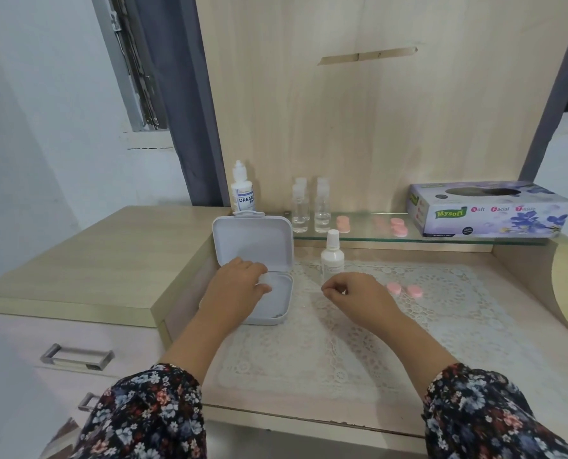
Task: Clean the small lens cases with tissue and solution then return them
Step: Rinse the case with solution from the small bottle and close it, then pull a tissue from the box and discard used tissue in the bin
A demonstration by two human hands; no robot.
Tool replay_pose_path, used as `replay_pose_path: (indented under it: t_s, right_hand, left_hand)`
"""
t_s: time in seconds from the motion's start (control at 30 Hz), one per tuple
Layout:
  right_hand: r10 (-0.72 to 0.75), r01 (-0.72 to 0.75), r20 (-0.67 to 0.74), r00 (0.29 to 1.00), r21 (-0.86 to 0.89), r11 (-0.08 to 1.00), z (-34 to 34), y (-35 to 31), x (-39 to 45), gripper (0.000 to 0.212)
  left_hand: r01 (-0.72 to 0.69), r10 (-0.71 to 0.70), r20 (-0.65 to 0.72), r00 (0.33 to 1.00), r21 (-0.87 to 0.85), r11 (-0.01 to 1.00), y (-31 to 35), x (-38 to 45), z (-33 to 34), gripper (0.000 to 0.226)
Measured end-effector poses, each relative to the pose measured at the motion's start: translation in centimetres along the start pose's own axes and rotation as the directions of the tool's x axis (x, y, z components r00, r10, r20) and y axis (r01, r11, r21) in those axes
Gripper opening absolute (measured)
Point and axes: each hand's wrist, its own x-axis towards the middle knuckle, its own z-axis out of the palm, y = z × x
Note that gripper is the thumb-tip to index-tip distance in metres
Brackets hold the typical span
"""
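Now the left hand (239,279) reaches into the open white box (272,303), fingers curled on a small clear thing, likely a lens case; it is too pale to be sure. Tugging it out could drag the light box off the lace mat (342,342) or snap its raised lid down. Between the hands and just behind the right one stands a white bottle (332,256), easy to topple on a careless reach. The right hand (355,294) hovers loosely curled, holding nothing. Just right of it lie two pink cases (404,289), which a sweeping wrist could scatter.
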Motion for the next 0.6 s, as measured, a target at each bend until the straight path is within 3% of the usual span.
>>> replay_pose_path:
  t_s: [0.1,0.2,0.37,0.6]
  right_hand:
    - [0.020,-0.019,-0.053,0.998,0.009,1.000,-0.9,1.3,-0.3,0.017]
    - [0.042,-0.043,-0.140,0.989,-0.001,0.999,-1.9,3.1,-0.7,0.021]
    - [0.140,-0.116,-0.253,0.957,0.107,0.987,-3.2,6.7,-1.6,0.023]
    - [0.172,-0.107,-0.396,0.902,0.180,0.978,-2.7,9.4,-3.1,0.022]
  left_hand:
    - [0.195,-0.204,-0.049,0.978,-0.147,0.970,1.3,0.3,0.1,0.027]
    - [0.264,-0.301,-0.062,0.952,-0.333,0.905,3.7,0.8,0.3,0.027]
    - [0.290,-0.314,0.059,0.948,-0.571,0.768,8.7,1.4,2.1,0.022]
    - [0.410,-0.329,0.248,0.911,-0.619,0.670,14.0,1.8,6.0,0.033]
